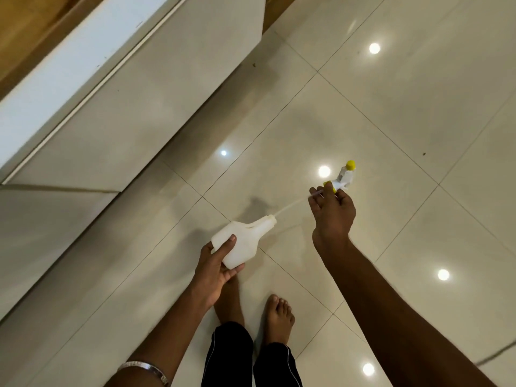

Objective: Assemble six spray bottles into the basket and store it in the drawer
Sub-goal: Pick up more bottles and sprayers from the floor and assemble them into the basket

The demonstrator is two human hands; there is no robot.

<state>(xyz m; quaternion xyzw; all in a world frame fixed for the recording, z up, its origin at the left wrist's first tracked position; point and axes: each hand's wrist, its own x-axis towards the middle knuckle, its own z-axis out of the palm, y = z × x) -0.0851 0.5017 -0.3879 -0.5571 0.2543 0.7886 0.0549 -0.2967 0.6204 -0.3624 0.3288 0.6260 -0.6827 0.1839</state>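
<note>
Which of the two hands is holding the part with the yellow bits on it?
The right hand. It pinches the spray head, white with a yellow nozzle and collar, its tube trailing toward the bottle's neck. The left hand grips only the plain white bottle.

**Open floor to the right, cabinet wall to the left**

The white cabinet [92,88] closes off the whole upper-left side, its front running diagonally down to the glossy tiled floor [391,113]. Right of the cabinet the tiles lie bare, open to passage. Below the cabinet's foot, two bare feet [279,314] stand on the tiles, with the bottle [245,241] and sprayer head [344,175] held in the air above them.
</note>
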